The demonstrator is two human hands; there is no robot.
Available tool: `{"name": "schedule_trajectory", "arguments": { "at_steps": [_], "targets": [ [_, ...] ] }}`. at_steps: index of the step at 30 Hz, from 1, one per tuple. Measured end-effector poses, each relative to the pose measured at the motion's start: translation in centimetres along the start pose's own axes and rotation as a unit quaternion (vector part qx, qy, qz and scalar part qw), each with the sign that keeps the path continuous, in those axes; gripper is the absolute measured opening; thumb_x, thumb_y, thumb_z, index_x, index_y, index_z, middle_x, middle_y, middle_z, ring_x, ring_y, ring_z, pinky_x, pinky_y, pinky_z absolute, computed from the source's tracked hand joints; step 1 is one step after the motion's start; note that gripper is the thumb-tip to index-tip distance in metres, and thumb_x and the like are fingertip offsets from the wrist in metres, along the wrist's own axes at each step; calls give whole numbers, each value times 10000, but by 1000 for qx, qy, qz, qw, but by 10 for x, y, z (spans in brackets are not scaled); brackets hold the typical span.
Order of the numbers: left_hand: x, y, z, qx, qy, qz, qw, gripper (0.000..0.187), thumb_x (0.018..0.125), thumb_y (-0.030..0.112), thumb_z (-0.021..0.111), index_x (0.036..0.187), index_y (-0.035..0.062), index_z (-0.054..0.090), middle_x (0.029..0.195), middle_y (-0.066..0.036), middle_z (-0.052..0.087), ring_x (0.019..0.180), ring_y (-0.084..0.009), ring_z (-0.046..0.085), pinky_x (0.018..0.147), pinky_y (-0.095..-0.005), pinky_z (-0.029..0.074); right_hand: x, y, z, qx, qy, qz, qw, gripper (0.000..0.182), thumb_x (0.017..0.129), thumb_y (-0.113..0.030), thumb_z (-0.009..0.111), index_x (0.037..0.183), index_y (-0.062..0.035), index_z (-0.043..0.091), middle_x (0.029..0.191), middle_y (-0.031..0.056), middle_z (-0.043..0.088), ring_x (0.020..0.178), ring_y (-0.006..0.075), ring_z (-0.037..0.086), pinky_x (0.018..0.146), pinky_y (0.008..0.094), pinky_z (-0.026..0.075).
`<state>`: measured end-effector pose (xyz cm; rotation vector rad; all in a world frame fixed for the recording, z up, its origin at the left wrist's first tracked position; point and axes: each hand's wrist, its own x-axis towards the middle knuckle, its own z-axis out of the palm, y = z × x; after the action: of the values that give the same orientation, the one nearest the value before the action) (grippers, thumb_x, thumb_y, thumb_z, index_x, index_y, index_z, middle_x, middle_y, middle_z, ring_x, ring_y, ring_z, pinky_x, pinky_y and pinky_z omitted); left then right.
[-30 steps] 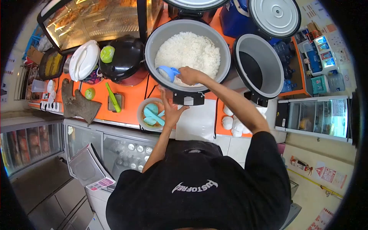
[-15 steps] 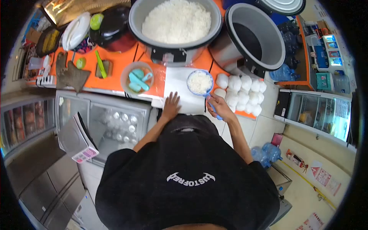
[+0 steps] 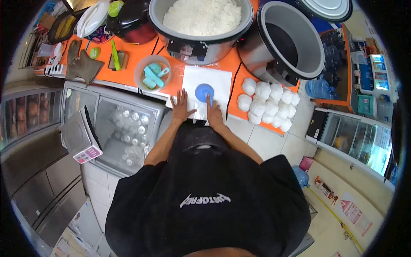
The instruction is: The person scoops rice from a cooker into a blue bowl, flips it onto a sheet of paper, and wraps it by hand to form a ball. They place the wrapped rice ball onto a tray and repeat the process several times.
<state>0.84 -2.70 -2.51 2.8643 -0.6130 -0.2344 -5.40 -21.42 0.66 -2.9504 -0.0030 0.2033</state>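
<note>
A round blue scoop (image 3: 204,91) lies upside down on a sheet of white paper (image 3: 195,77). My right hand (image 3: 215,114) has its handle, with a finger stretched along it toward the bowl. No rice shows around the rim, and what is under the scoop is hidden. Flat on the left part of the paper rests my left hand (image 3: 181,109), fingers spread. Behind the paper stands a big cooker pot holding white rice (image 3: 203,17). To the right, several white wrapped bundles (image 3: 269,103) sit in rows on the orange counter.
A second large cooker pot (image 3: 295,40) with a dark inside stands at the back right. Left of the paper is a bowl (image 3: 138,79) with turquoise scoops. Further left are green tongs (image 3: 115,55) and a brown cloth (image 3: 81,64). A glass-topped freezer (image 3: 124,124) adjoins the counter.
The scoop, upright and full of rice half a second ago, is now turned over on the paper. My right hand moved left with it. My left hand shifted slightly left, and the view moved.
</note>
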Motion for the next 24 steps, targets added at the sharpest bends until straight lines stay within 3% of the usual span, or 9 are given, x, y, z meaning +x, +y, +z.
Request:
{"name": "schedule_trajectory", "arguments": {
  "at_steps": [3, 6, 8, 10, 15, 17, 18, 21, 24],
  "targets": [
    [16, 6, -44, 18, -141, -27, 990, 897, 797, 532, 646, 1463, 24, 326, 1561, -131, 226, 1473, -316, 89, 1125, -663, 9, -2, 16, -22, 105, -118, -12, 987, 899, 755, 97, 525, 1526, -33, 79, 1143, 254, 489, 896, 395, 573, 760, 440, 517],
    [66, -7, -32, -34, -162, -84, 983, 683, 882, 383, 582, 1445, 55, 377, 1526, -162, 283, 1458, -334, 139, 1127, -662, 31, 2, 48, -40, 303, 17, -63, 951, 869, 720, 117, 496, 1505, -8, 144, 1168, 274, 483, 1003, 407, 545, 873, 474, 466],
    [87, -12, -8, -100, -81, -81, 988, 596, 921, 310, 533, 1456, 100, 378, 1539, -186, 251, 1455, -369, 132, 1130, -651, 44, 7, 61, -49, 401, 228, 49, 886, 763, 744, 84, 469, 1466, 22, 231, 1196, 287, 475, 1072, 416, 505, 931, 478, 425],
    [101, -15, 4, -3, 71, -20, 997, 572, 941, 307, 512, 1463, 118, 375, 1562, -202, 185, 1458, -399, 85, 1135, -637, 52, 32, 93, -46, 385, 204, 104, 894, 655, 783, 39, 496, 1410, 37, 307, 1250, 305, 446, 1109, 432, 489, 952, 491, 411],
    [94, -7, -7, 37, 49, -5, 998, 543, 973, 341, 464, 1463, 121, 381, 1591, -208, 24, 1466, -402, -27, 1156, -583, 32, 75, 96, -51, 309, 247, 189, 899, 492, 829, -18, 527, 1309, 39, 438, 1269, 293, 458, 1140, 425, 479, 984, 482, 380],
    [87, -7, -6, -43, 17, 9, 999, 494, 979, 313, 451, 1447, 156, 420, 1589, -216, 6, 1467, -399, -37, 1158, -574, 34, 72, 75, -74, 33, 320, 161, 933, 516, 773, 30, 532, 1283, 41, 451, 1187, 245, 489, 1087, 390, 503, 928, 465, 409],
    [88, -6, -8, -42, 21, 7, 999, 494, 979, 313, 451, 1447, 156, 420, 1589, -216, 6, 1467, -399, -37, 1158, -574, 34, 75, 72, -72, 34, 322, 159, 933, 516, 773, 30, 532, 1283, 41, 451, 1187, 245, 489, 1087, 390, 503, 928, 465, 409],
    [86, -5, -7, -64, 0, 25, 998, 457, 980, 278, 446, 1430, 194, 453, 1588, -221, 0, 1469, -397, -33, 1160, -570, 48, 81, 66, -44, 206, 83, -1, 975, 517, 789, -10, 556, 1295, 19, 455, 1243, 179, 512, 1155, 360, 482, 964, 478, 388],
    [94, -6, -7, -98, -74, 27, 992, 457, 958, 220, 463, 1413, 179, 461, 1572, -236, 97, 1468, -391, 26, 1166, -564, 86, 103, 57, -22, 191, 111, -42, 974, 511, 797, -11, 551, 1300, 14, 467, 1284, 174, 507, 1176, 336, 476, 971, 474, 393]
  ]
}}
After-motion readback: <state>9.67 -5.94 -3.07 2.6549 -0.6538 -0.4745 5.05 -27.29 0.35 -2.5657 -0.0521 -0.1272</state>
